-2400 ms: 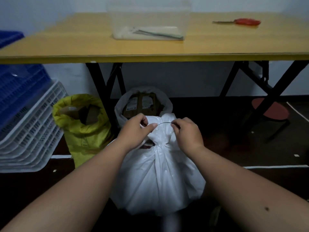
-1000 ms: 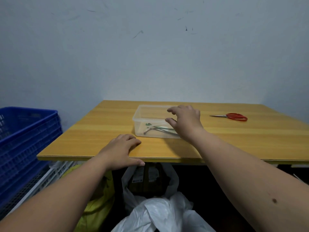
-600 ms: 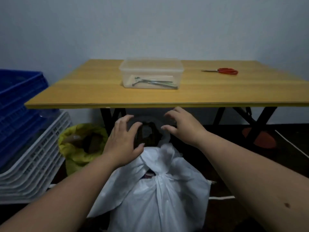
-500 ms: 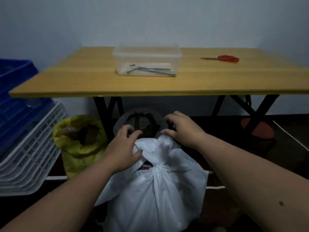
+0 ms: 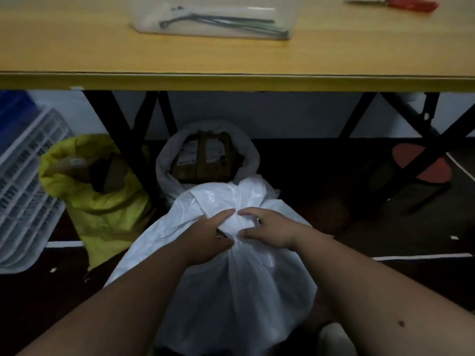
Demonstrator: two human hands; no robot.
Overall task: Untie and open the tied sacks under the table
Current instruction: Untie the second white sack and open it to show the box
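Observation:
A white plastic sack (image 5: 231, 291) stands on the floor in front of the table, its neck bunched together at the top. My left hand (image 5: 205, 240) grips the left side of the bunched neck, thumb on top. My right hand (image 5: 270, 231) pinches the right side of the same neck. Loose sack plastic flares up above both hands. Behind it, under the table, a grey-white sack (image 5: 164, 173) stands with its mouth wide and brown boxes showing inside. A yellow sack (image 5: 102, 214) at the left also has its mouth wide.
The wooden table (image 5: 231, 82) spans the top on black crossed legs (image 5: 128, 140). On it sit a clear tub of ties (image 5: 216, 19) and red scissors (image 5: 408, 3). Stacked white and blue crates (image 5: 23, 181) stand left. A red stool (image 5: 421, 165) is at right.
My right hand left the clear tub on the table and my left hand left the table edge. Both came down and closed on the white sack's neck. The view tilted down.

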